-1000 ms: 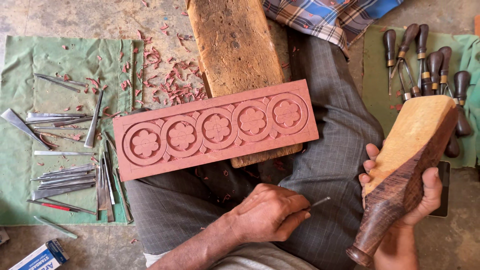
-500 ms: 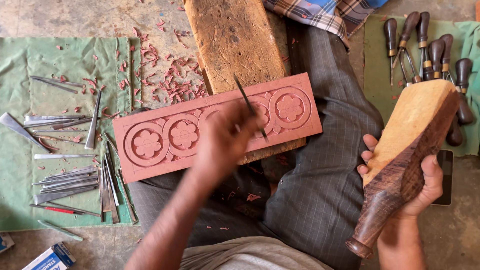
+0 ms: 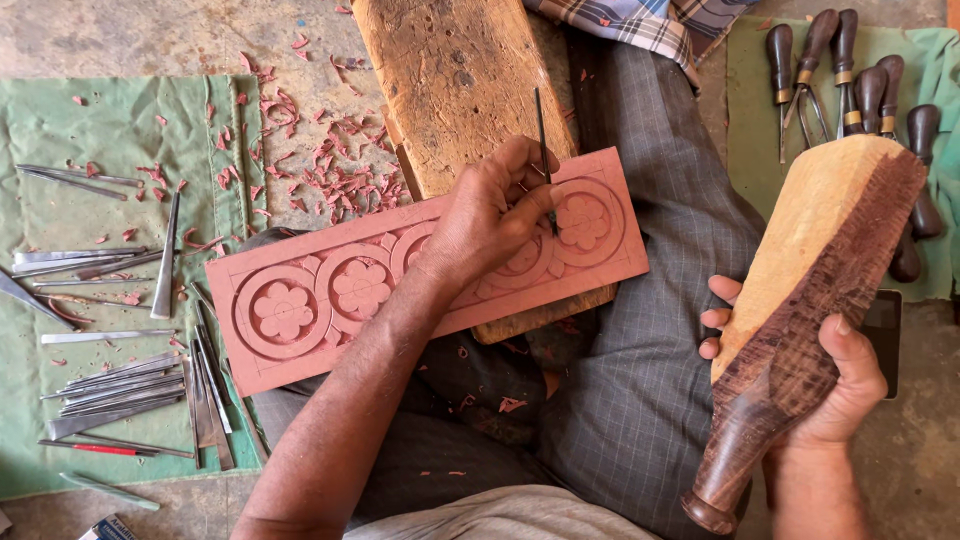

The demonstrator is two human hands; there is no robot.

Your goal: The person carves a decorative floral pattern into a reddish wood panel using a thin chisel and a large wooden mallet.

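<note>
- Head view: the left hand (image 3: pixel 490 215) pinches a thin chisel (image 3: pixel 543 140) upright, its tip on the carved panel (image 3: pixel 300 310) lying across the lap and block (image 3: pixel 455 80).
- At 4 o'clock from the panel, well apart, the right hand (image 3: pixel 840 385) grips a wooden mallet (image 3: pixel 800 300).
- The left hand hides the panel's middle rosettes; the chisel's tip is hard to make out.

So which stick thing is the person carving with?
Find the long reddish carved panel with flower circles across the lap. The left hand rests on its right end, pinching a thin dark chisel. Unlike the chisels lying on the green cloth, it stands upright.
</note>
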